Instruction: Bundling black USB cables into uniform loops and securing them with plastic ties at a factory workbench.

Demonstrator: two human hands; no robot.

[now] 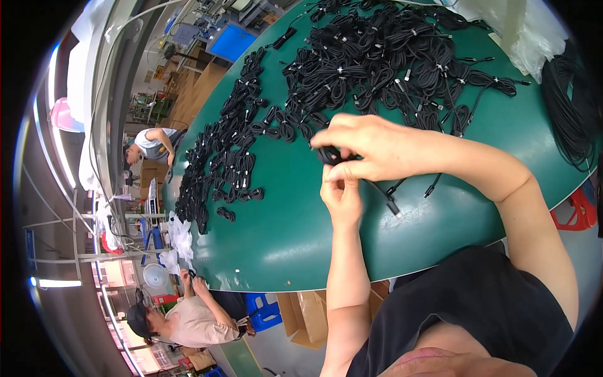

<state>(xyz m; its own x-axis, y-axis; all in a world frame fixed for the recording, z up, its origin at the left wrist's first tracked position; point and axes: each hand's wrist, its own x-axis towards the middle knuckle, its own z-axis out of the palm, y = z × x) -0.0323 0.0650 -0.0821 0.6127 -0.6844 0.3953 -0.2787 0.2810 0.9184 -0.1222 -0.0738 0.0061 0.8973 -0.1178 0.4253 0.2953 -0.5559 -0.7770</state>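
Note:
A coiled black cable (pixel 328 154) is held between my two hands above the green table. My left hand (pixel 342 196) pinches it from below, thumb up against the coil. From the right my right hand (pixel 370 149) reaches over, its fingers curled round the coil's top and side. A cable end with a plug (pixel 392 206) hangs out below my right hand over the table. Part of the coil is hidden behind my fingers. Just beyond my hands lies a big heap of bundled black cables (pixel 370 56).
Rows of tied cable bundles (pixel 217 160) lie on the green table (pixel 282 232) to the left. A thick black cable coil (pixel 568 107) and clear plastic bags (pixel 534 44) sit at the right. Two people work at the left edge. A cardboard box (pixel 308 317) stands below.

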